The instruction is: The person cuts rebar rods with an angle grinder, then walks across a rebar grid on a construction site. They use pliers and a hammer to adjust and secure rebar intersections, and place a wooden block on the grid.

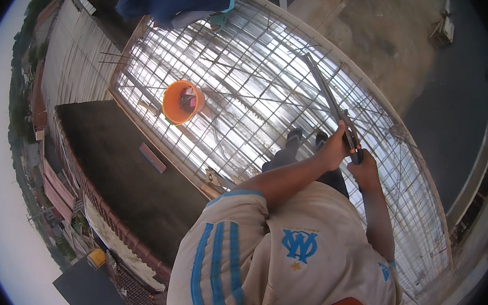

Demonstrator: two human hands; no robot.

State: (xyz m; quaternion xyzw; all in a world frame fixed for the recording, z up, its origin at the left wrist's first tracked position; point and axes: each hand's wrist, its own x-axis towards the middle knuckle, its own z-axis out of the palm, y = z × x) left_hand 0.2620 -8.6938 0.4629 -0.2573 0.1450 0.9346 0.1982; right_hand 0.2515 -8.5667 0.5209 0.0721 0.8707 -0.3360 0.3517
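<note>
My left hand is closed around a long dark metal tool with two narrow arms side by side. Close beside it, my right hand grips the tool's near end, where black parts with orange marks show. The tool's far end slants up and left over a grid of thin steel bars. Its exact kind is unclear, and my fingers hide part of it. My dark shoes are on the grid, just left of my hands.
An orange bucket with small items inside stands on the grid over shiny sheeting. A co-worker in dark blue bends at the far edge. Wooden boards border the grid. A drop and tiled roof edge lie left.
</note>
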